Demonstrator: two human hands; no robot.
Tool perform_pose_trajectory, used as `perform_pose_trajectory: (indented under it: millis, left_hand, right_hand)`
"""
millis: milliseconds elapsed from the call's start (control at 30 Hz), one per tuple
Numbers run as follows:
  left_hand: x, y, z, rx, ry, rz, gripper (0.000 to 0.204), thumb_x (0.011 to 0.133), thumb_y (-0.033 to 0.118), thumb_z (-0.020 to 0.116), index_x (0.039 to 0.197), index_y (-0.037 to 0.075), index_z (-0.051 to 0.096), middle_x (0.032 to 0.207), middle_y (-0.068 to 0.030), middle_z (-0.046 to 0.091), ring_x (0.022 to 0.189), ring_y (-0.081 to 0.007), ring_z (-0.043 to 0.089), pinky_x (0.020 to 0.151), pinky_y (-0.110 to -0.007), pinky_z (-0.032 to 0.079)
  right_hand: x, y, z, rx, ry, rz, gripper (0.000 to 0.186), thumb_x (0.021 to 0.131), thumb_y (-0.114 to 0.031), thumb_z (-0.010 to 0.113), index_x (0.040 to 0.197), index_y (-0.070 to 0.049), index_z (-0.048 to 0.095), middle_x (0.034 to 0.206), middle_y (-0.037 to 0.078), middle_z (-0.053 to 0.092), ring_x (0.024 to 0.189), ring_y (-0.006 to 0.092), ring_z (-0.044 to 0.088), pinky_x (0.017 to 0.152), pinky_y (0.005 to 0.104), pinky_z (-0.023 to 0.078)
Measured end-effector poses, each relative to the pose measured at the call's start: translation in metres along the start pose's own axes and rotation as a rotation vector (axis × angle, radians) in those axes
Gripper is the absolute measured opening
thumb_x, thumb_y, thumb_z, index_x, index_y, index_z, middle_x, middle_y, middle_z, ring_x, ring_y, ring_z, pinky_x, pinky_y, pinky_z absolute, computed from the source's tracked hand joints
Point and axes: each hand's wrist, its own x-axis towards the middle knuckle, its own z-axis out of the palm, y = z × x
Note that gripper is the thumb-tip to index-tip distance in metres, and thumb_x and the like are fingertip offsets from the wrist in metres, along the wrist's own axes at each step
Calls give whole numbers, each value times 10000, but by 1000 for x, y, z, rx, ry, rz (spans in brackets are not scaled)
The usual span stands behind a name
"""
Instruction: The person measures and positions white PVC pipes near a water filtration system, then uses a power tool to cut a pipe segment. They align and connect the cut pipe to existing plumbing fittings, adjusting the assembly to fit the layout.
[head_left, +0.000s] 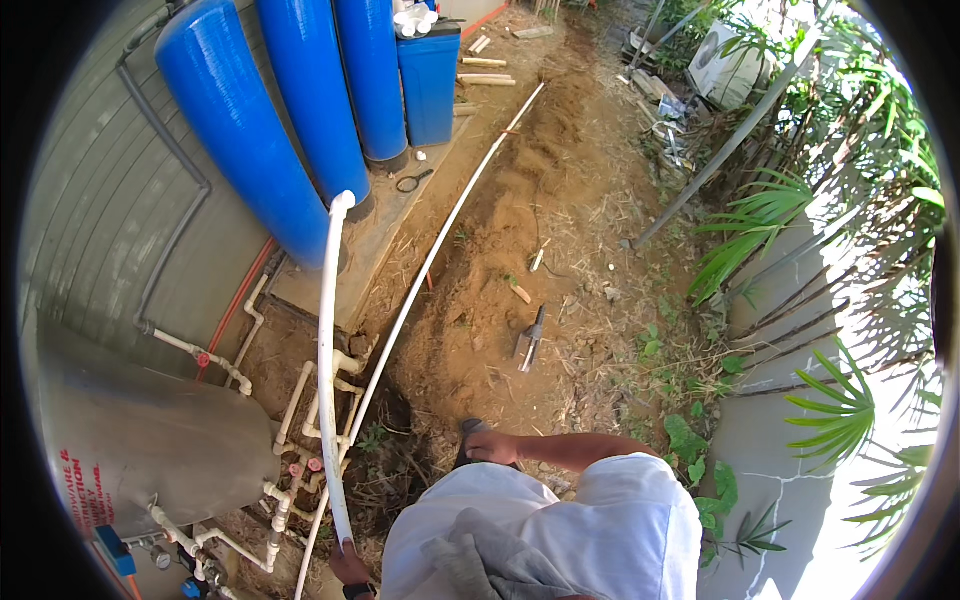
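A thick white plastic pipe [328, 330] with an elbow [343, 198] at its far end rises at a slant in front of me. My left hand [350, 566] is closed around its near end, at the lower edge of the view. The elbow overlaps the middle blue tank in view; I cannot tell whether they touch. My right hand [492, 447] is closed in front of my white shirt, beside a dark grey thing [467, 440]. Whether the fingers hold that thing is hidden. A grey-handled tool with a metal end [530, 340] lies on the dirt ahead.
Tall blue tanks [240, 120] stand on a concrete slab at the left. Below them are a steel tank [150, 430] and joined cream pipes [300, 410]. A long thin white pipe [440, 240] runs along the ground. Plants [760, 230] and a wall [770, 400] border the right.
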Motion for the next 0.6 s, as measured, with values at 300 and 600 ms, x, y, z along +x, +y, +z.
perform_pose_trajectory:
  millis: [300, 600]
  left_hand:
    - [-10, 33, -6, -9, -43, -22, 376, 943, 295, 605, 943, -76, 664, 671, -68, 563, 604, -173, 511, 576, -386, 411]
    - [-11, 46, 7, 34, -38, -14, 399, 930, 315, 597, 883, -77, 657, 627, -86, 557, 564, -201, 488, 558, -402, 405]
  right_hand:
    - [23, 20, 14, -101, -106, -39, 261, 983, -283, 565, 943, -36, 638, 929, 182, 634, 933, 397, 577, 846, 499, 445]
    - [43, 47, 24, -91, -161, 163, 273, 976, -306, 551, 963, -59, 665, 970, 178, 662, 991, 398, 605, 869, 504, 455]
